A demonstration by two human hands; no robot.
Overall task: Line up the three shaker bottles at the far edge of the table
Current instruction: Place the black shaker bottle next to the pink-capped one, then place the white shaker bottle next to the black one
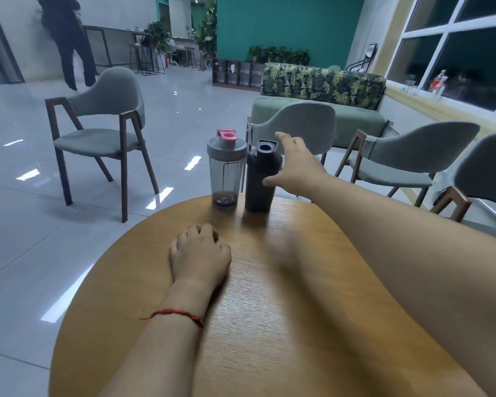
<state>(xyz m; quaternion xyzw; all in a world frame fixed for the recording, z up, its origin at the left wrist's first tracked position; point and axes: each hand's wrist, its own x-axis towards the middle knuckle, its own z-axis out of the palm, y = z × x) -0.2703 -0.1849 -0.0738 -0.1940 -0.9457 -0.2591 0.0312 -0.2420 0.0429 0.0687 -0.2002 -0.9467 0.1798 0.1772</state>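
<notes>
Black shaker bottle [259, 179] stands beside the clear shaker bottle [226, 170] at the table [269, 310] edge, right hand [294, 164] spread wide against it, left hand [199, 256] curled empty.

You've two shaker bottles upright at the tabletop [269, 296] far edge: clear bottle [226, 170], grey lid, pink cap, left; black bottle [261, 179] just beside it, right. Third unseen.
</notes>
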